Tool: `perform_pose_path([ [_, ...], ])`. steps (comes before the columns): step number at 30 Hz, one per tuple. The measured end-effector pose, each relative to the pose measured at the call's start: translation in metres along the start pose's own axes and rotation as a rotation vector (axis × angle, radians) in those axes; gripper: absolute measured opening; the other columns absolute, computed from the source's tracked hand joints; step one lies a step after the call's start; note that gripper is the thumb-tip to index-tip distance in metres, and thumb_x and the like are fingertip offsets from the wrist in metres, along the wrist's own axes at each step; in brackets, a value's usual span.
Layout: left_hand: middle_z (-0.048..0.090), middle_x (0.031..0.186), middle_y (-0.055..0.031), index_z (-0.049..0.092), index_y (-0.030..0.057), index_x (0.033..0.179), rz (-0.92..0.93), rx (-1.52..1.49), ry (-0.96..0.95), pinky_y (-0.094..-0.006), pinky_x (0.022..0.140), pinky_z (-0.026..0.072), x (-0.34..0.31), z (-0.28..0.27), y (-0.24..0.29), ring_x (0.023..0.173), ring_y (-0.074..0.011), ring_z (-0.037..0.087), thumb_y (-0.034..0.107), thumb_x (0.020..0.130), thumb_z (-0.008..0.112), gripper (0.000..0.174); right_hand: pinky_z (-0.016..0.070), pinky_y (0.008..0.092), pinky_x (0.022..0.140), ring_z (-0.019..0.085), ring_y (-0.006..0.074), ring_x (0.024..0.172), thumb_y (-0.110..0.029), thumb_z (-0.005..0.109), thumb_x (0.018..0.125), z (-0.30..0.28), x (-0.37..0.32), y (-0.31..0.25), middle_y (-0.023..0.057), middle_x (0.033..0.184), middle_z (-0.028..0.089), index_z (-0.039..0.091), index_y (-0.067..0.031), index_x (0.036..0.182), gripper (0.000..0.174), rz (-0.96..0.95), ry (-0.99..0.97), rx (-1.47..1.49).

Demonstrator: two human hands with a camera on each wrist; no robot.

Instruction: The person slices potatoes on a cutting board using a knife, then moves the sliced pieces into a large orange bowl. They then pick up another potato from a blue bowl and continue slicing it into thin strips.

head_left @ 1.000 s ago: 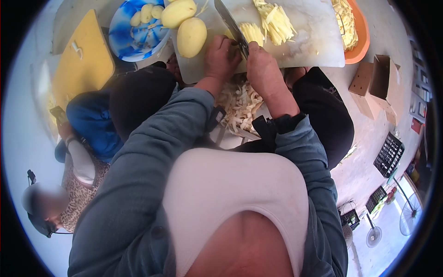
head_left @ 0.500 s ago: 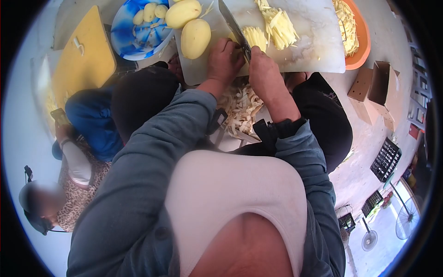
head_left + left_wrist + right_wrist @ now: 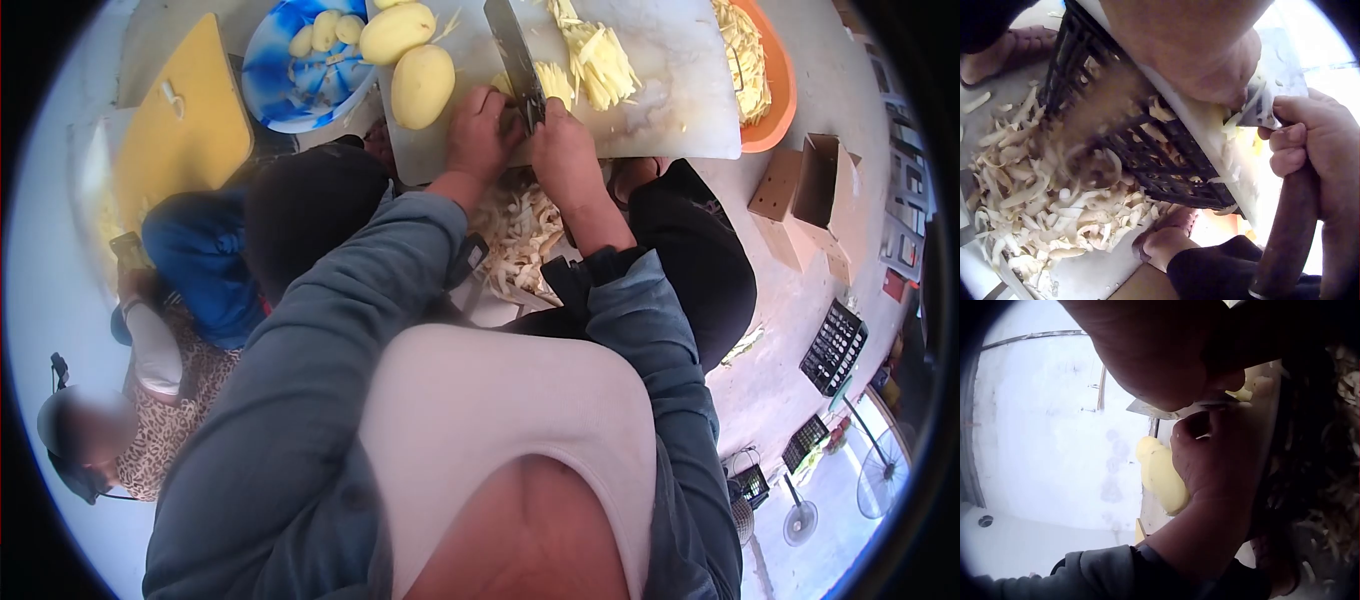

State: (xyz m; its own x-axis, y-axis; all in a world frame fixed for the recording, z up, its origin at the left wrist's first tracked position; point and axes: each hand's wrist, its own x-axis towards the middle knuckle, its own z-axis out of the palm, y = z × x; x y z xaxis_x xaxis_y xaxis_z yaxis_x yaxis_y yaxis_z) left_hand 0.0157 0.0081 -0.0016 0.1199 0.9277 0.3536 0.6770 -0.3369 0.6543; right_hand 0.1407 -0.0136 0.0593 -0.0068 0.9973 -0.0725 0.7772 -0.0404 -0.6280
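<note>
On the white cutting board (image 3: 680, 110), my right hand (image 3: 565, 145) grips a kitchen knife (image 3: 513, 50). Its wooden handle (image 3: 1288, 231) shows below the fist in the left wrist view. My left hand (image 3: 480, 135), fingers bent, holds a potato piece (image 3: 502, 86) against the blade's left side; the hand hides most of it. Thin potato strips (image 3: 553, 84) lie just right of the blade, with a larger bundle of strips (image 3: 600, 65) beyond. Two big peeled potatoes (image 3: 422, 87) (image 3: 398, 34) rest left of the knife.
A blue-white basin (image 3: 290, 95) with small potatoes stands left, an orange basin (image 3: 785, 105) of strips right. Peelings (image 3: 1054, 200) are heaped below, beside a black crate (image 3: 1166, 159) under the board. Another person (image 3: 160, 370) sits at left; cardboard boxes (image 3: 810, 205) stand right.
The knife and right hand have shifted slightly left relative to the strips, and the blade stands a little more upright. The left hand stays by the blade.
</note>
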Motion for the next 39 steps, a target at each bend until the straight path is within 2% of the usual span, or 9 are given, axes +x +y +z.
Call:
perform_pose_path([
  [2,0.054,0.093,-0.0089,0.058,0.0093,0.088,0.001,0.009,-0.014,-0.0398,0.076,0.0455,-0.001,0.0,0.0,0.087,-0.0297,0.055,0.016,0.069,0.068,0.023,0.0445,0.052,0.071,0.056,0.0464,0.077,-0.005,0.049,0.085,-0.006,-0.004,-0.005,0.0286,0.079,0.058,0.043,0.0032,0.095,0.014,0.014,-0.017,-0.002],
  [4,0.054,0.093,-0.009,0.057,0.0092,0.09,-0.061,0.016,-0.021,-0.0399,0.077,0.045,-0.001,0.0,0.002,0.088,-0.0299,0.055,0.015,0.07,0.067,0.023,0.0473,0.0496,0.074,0.059,0.0449,0.082,0.001,0.044,0.081,-0.018,-0.006,-0.016,0.0277,0.088,0.059,0.045,0.003,0.093,0.012,0.009,-0.08,-0.1],
  [11,0.056,0.095,-0.0099,0.057,0.0077,0.088,-0.072,0.015,-0.015,-0.0396,0.078,0.0455,-0.002,0.0,0.002,0.088,-0.0317,0.056,0.011,0.068,0.067,0.022,0.0472,0.0499,0.074,0.059,0.0443,0.082,0.001,0.044,0.081,-0.013,-0.008,-0.017,0.0267,0.088,0.059,0.045,0.0032,0.093,0.012,0.003,-0.113,-0.092],
  [13,0.056,0.095,-0.0093,0.057,0.0081,0.088,-0.089,0.009,-0.021,-0.0397,0.078,0.0456,-0.001,0.001,0.003,0.088,-0.0316,0.056,0.011,0.068,0.067,0.022,0.0454,0.051,0.07,0.057,0.0458,0.078,-0.004,0.048,0.084,-0.012,-0.007,-0.015,0.0282,0.079,0.058,0.042,0.0032,0.092,0.012,-0.039,-0.075,-0.071],
  [19,0.056,0.094,-0.0086,0.058,0.0087,0.087,-0.08,0.038,-0.007,-0.0393,0.076,0.0461,-0.001,0.001,0.004,0.087,-0.0313,0.057,0.012,0.07,0.068,0.02,0.0456,0.0516,0.07,0.057,0.0459,0.079,0.001,0.047,0.082,-0.011,-0.002,-0.017,0.0288,0.077,0.058,0.042,0.0046,0.09,0.01,-0.032,-0.089,-0.065],
  [25,0.054,0.091,-0.0085,0.056,0.0094,0.087,-0.034,0.041,0.024,-0.0402,0.073,0.046,0.0,0.001,0.005,0.083,-0.0307,0.056,0.011,0.07,0.066,0.02,0.0482,0.0473,0.074,0.06,0.0432,0.08,0.0,0.045,0.081,-0.011,0.002,-0.02,0.0267,0.083,0.06,0.047,0.0042,0.092,0.011,-0.03,-0.14,-0.108],
  [29,0.056,0.092,-0.0094,0.058,0.0081,0.086,-0.066,0.042,0.006,-0.0397,0.074,0.046,0.001,0.001,0.005,0.084,-0.0321,0.056,0.01,0.072,0.065,0.015,0.0484,0.0471,0.074,0.06,0.0424,0.081,0.0,0.046,0.081,-0.001,0.001,-0.016,0.027,0.083,0.06,0.047,0.0049,0.093,0.013,-0.019,-0.114,-0.147],
  [32,0.055,0.091,-0.0095,0.058,0.0085,0.085,-0.019,0.026,0.032,-0.04,0.073,0.0459,0.001,0.004,0.001,0.082,-0.0323,0.056,0.009,0.072,0.065,0.015,0.0481,0.0473,0.074,0.06,0.0425,0.082,-0.001,0.047,0.082,-0.001,0.003,-0.013,0.0273,0.083,0.061,0.046,0.0054,0.095,0.015,0.027,-0.109,-0.089],
  [39,0.055,0.089,-0.0102,0.058,0.0087,0.083,-0.048,0.041,0.021,-0.0404,0.072,0.0459,0.001,0.0,0.002,0.081,-0.0322,0.056,0.008,0.071,0.064,0.014,0.0474,0.0485,0.074,0.059,0.0445,0.081,0.0,0.044,0.082,-0.002,0.006,-0.005,0.0286,0.083,0.06,0.046,0.0054,0.095,0.014,0.07,-0.021,0.021],
])
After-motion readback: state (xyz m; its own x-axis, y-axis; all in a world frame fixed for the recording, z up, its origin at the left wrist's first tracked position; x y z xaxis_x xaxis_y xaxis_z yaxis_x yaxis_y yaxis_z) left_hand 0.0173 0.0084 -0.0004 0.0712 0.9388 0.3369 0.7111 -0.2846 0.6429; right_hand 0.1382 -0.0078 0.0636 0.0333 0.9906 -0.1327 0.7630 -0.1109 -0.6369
